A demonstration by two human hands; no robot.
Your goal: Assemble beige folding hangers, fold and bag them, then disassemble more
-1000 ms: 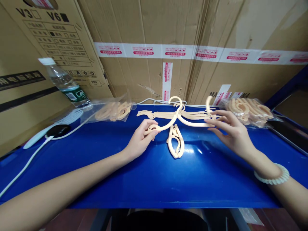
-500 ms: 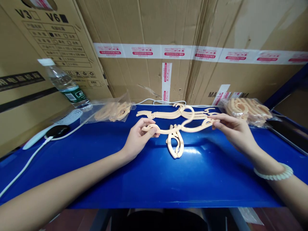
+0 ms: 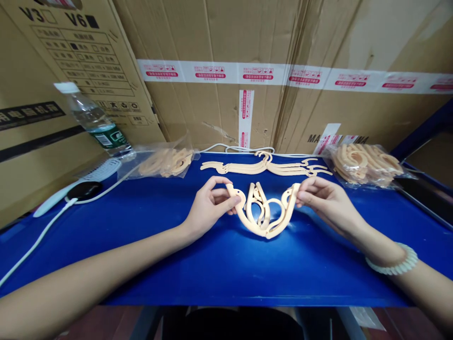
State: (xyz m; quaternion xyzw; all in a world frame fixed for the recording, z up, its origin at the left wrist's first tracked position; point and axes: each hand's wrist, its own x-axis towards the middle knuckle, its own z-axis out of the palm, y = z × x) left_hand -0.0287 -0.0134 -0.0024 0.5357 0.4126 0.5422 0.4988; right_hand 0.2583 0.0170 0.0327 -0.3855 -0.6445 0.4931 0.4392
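Cream hanger [image 3: 264, 227] in pinch grip of left hand [image 3: 207, 208] and right hand [image 3: 325, 200]; flat hangers [image 3: 269, 166] behind, bags [image 3: 366, 163] beside.

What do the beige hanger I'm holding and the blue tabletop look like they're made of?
The beige hanger: likely moulded plastic, matte, uniform colour, bent into a U between the left hand and right hand. The blue tabletop: hard, glossy with soft reflections; painted metal or plastic, cannot tell.

Both hands have folded the hanger [image 3: 266, 222] into a U over the blue table [image 3: 212, 264].
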